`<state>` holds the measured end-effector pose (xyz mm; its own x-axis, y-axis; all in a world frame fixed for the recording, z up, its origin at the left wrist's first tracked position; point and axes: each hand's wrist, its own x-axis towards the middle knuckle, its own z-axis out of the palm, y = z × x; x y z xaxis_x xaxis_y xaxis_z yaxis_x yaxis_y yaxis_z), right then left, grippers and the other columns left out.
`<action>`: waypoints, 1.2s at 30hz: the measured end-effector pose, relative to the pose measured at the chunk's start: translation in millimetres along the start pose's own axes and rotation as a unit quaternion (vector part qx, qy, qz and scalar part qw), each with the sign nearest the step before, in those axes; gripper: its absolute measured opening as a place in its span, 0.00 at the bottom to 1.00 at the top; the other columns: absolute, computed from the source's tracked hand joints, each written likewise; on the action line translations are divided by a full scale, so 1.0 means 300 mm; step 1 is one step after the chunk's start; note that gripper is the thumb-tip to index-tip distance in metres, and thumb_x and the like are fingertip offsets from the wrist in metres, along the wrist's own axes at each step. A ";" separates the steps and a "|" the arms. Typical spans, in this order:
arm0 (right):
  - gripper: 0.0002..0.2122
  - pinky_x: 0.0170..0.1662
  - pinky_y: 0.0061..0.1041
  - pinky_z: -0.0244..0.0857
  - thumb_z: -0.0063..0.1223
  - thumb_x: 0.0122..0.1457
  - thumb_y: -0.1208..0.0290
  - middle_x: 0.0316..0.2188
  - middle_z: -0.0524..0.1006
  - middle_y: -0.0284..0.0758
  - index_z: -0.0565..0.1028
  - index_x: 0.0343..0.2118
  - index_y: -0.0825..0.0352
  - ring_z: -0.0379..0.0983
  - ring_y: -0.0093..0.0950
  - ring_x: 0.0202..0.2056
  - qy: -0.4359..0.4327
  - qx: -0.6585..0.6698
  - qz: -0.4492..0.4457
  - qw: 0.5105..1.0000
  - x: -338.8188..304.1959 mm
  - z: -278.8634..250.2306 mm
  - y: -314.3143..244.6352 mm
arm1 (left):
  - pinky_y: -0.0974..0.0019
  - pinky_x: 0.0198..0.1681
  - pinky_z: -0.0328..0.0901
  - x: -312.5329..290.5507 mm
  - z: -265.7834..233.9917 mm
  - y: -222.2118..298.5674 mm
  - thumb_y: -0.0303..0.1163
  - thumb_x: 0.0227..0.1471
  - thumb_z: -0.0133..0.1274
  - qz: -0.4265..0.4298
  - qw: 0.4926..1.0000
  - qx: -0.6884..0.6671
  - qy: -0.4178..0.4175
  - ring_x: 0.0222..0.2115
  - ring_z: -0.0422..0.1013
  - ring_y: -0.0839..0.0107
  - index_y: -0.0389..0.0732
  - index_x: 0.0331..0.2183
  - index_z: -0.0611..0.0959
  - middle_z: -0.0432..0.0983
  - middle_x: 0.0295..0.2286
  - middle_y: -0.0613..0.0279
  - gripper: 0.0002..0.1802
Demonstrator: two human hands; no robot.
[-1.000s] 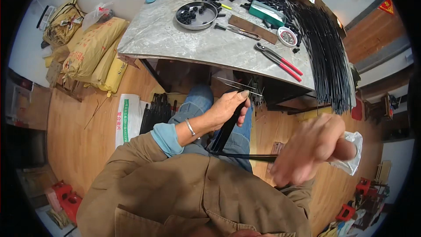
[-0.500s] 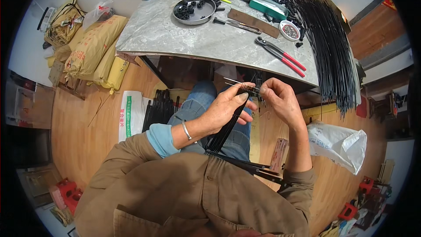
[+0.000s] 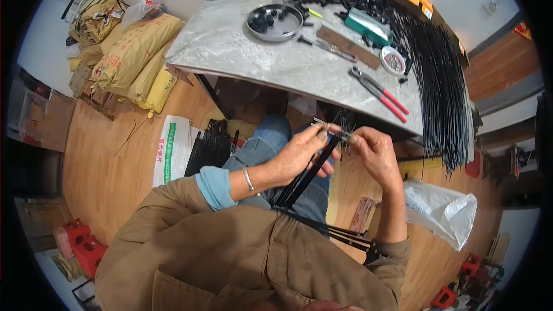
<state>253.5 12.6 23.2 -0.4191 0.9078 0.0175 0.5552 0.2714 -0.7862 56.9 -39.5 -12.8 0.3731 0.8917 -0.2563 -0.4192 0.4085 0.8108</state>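
Note:
My left hand [image 3: 296, 158] is closed around the upper end of a bundle of thin black rods [image 3: 305, 183], which slants up from my lap. Short pale metal wires or pins [image 3: 318, 121] stick out past its thumb and fingers. Close to its right, my right hand [image 3: 377, 152] has thumb and forefinger pinched at the same rod ends. What exactly sits in that pinch is too small to make out. More black rods [image 3: 331, 229] with round ends fan out across my lap to the right.
On the grey marbled table [image 3: 230, 52] are red-handled pincers [image 3: 379, 94], a round metal pan [image 3: 275, 38], a small white dish [image 3: 393, 60], a brown strip [image 3: 348, 47], a green box [image 3: 368, 27] and long black rods [image 3: 440, 80]. Sacks [image 3: 138, 52] are stacked left; a white bag [image 3: 440, 207] lies right.
The view has shifted, so the table sits further right and lower. Both hands stay together at the rod ends; the rods' lower parts in my lap have spread slightly.

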 end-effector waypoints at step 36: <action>0.13 0.50 0.47 0.68 0.45 0.62 0.75 0.41 0.72 0.56 0.66 0.45 0.78 0.73 0.49 0.44 0.062 0.668 0.270 0.691 0.079 0.306 0.145 | 0.59 0.34 0.70 1.310 -0.385 0.783 0.31 0.48 0.52 0.418 0.683 0.576 0.161 0.27 0.76 0.60 0.34 0.33 0.82 0.78 0.27 0.54 0.11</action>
<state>201.9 16.5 -67.2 -0.2990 0.8044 -0.5133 -0.5867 -0.5792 -0.5660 9.5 429.4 16.3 0.1217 0.7915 0.5990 0.6254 -0.5297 0.5729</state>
